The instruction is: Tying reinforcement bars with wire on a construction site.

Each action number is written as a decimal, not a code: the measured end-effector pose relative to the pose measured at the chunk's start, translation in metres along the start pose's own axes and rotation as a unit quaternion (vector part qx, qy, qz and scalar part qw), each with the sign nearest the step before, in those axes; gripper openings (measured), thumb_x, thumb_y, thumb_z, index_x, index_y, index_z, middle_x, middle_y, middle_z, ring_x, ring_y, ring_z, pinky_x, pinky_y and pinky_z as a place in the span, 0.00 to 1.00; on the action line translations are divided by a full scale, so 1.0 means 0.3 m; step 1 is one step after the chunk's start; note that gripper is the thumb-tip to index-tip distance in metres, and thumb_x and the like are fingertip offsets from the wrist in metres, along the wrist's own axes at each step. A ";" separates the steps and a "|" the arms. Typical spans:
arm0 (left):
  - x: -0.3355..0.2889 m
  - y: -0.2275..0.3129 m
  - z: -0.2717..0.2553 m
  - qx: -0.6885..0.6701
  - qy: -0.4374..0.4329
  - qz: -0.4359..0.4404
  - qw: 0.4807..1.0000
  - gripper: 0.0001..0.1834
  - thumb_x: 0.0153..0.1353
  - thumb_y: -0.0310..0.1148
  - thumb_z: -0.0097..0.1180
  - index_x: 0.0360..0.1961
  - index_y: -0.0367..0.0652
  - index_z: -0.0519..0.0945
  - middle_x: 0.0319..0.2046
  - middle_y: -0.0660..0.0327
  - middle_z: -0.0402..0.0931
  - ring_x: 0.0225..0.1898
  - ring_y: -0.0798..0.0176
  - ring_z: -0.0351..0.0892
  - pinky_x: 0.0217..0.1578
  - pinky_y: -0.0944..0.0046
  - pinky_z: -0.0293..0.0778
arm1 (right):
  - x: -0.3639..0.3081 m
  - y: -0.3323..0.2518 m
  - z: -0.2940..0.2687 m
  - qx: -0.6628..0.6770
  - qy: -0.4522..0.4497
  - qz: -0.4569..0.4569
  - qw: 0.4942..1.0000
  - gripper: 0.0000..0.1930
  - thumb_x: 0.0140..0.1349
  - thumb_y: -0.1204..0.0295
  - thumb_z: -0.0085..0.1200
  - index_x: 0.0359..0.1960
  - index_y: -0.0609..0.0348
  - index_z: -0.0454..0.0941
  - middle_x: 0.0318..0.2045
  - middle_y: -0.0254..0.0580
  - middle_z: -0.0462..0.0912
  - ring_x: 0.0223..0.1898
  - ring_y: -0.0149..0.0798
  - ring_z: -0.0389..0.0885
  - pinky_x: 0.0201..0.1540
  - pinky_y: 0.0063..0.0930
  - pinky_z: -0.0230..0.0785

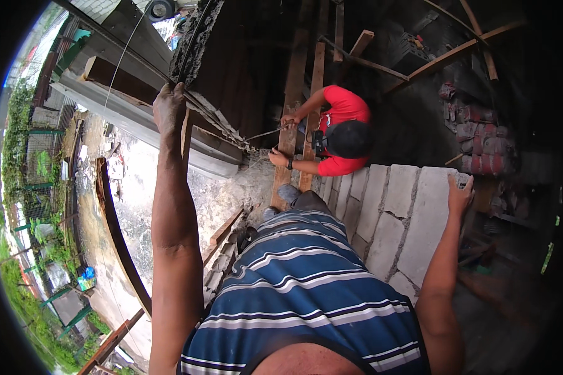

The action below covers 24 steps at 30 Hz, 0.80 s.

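While the left hand [171, 107] reaches far up to the metal bar [147, 65], its fingers look clenched around it, probably to steady the body at this height. And over on the other side, the right hand [460, 197] sits at the top edge of the block wall [388, 228], likely for balance; whether those fingers clutch or merely press, I can't tell. So the bar slants at upper left, the wall stands to the right. Now look between the arms: a co-worker in red [349, 128] bends over the wooden planks [286, 150], holding a thin rod [266, 133], and that body blocks the middle! A thick timber [122, 81] crowds the left hand, and stacked bags [481, 140] lie beyond the wall.
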<state>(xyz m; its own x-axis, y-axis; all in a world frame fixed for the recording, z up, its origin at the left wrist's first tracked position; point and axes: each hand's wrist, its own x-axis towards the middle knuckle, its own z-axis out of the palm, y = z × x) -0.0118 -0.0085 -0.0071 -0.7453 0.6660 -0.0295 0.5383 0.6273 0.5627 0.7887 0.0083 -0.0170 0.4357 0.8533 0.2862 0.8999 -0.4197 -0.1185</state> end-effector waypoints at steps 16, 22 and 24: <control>-0.041 0.029 -0.023 -0.008 0.035 0.034 0.999 0.26 0.65 0.53 0.53 0.52 0.43 0.81 0.47 0.44 0.82 0.54 0.42 0.80 0.54 0.48 0.72 | -0.004 -0.036 -0.027 -0.039 -0.023 0.032 0.998 0.49 0.51 0.37 0.61 0.72 0.46 0.62 0.64 0.62 0.69 0.66 0.61 0.66 0.66 0.54 0.59; -0.035 0.025 -0.028 0.000 0.026 0.024 0.999 0.26 0.65 0.52 0.52 0.53 0.43 0.81 0.48 0.44 0.82 0.54 0.40 0.79 0.55 0.48 0.72 | -0.002 -0.035 -0.020 -0.039 -0.026 0.038 0.998 0.49 0.51 0.37 0.61 0.73 0.46 0.62 0.65 0.62 0.69 0.65 0.61 0.67 0.66 0.54 0.59; -0.034 0.023 -0.026 0.000 0.033 0.030 0.999 0.26 0.65 0.52 0.52 0.53 0.43 0.80 0.48 0.43 0.82 0.55 0.40 0.78 0.55 0.49 0.71 | -0.002 -0.026 -0.008 -0.042 -0.019 0.032 0.998 0.49 0.51 0.37 0.61 0.72 0.46 0.62 0.64 0.62 0.69 0.65 0.61 0.67 0.66 0.54 0.59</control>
<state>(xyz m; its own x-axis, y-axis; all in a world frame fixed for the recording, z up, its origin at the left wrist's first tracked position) -0.0034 -0.0142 0.0035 -0.7363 0.6742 0.0582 0.5824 0.5875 0.5618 0.7812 0.0102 -0.0140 0.4945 0.8344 0.2434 0.8659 -0.4973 -0.0540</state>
